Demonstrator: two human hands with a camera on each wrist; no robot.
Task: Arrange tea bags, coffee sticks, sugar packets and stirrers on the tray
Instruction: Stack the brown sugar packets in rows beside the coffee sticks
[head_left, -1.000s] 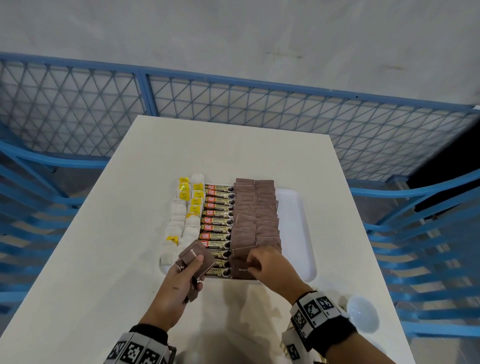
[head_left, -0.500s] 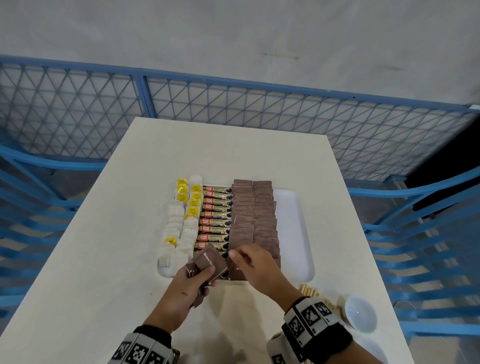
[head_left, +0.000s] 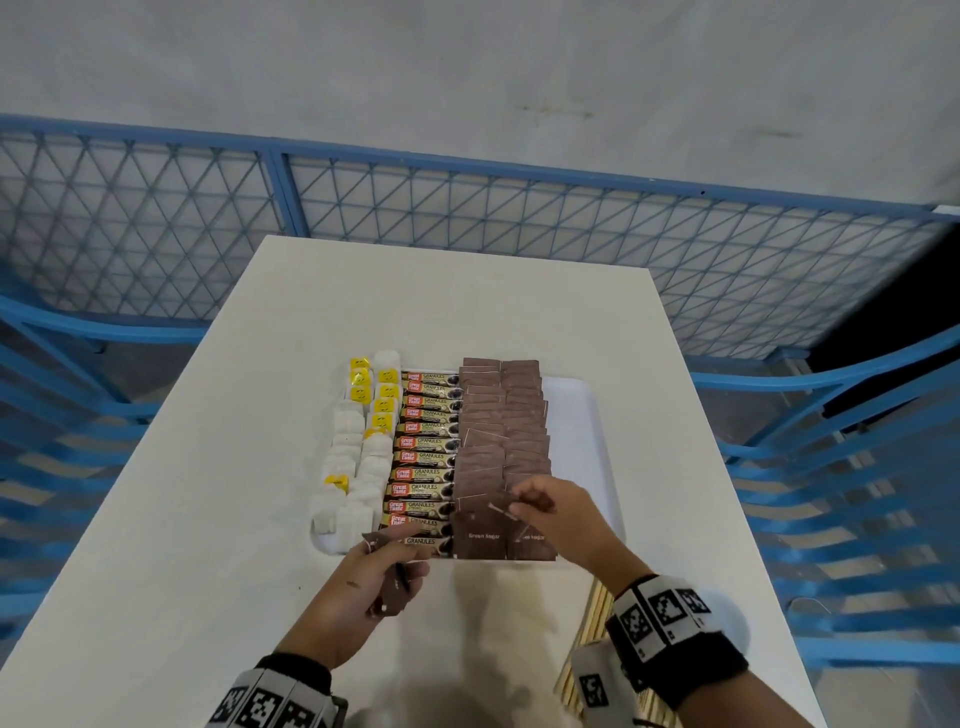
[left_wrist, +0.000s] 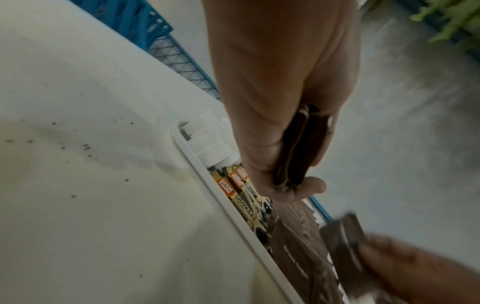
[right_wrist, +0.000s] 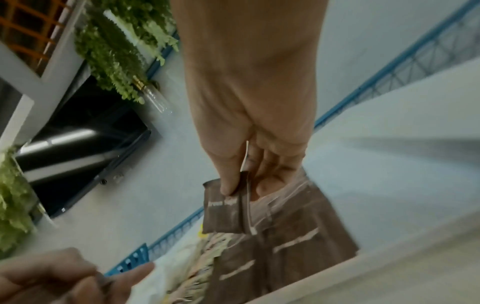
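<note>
1. Your left hand (head_left: 363, 577) curls round a small stack of brown sugar packets (left_wrist: 298, 152) just in front of the tray's (head_left: 587, 441) near edge, above the desk (head_left: 208, 519).
2. Your right hand (head_left: 556, 514) pinches a single brown sugar packet (right_wrist: 223, 209) between thumb and fingers, above the near end of the brown rows.
3. On the tray, from left to right: tea bags (head_left: 358, 457) with yellow tags, a column of coffee sticks (head_left: 426, 452), then two columns of sugar packets (head_left: 504, 426).
4. The tray's right strip is bare white.
5. Wooden stirrers (head_left: 597, 618) lie on the desk beside your right wrist, partly hidden.
</note>
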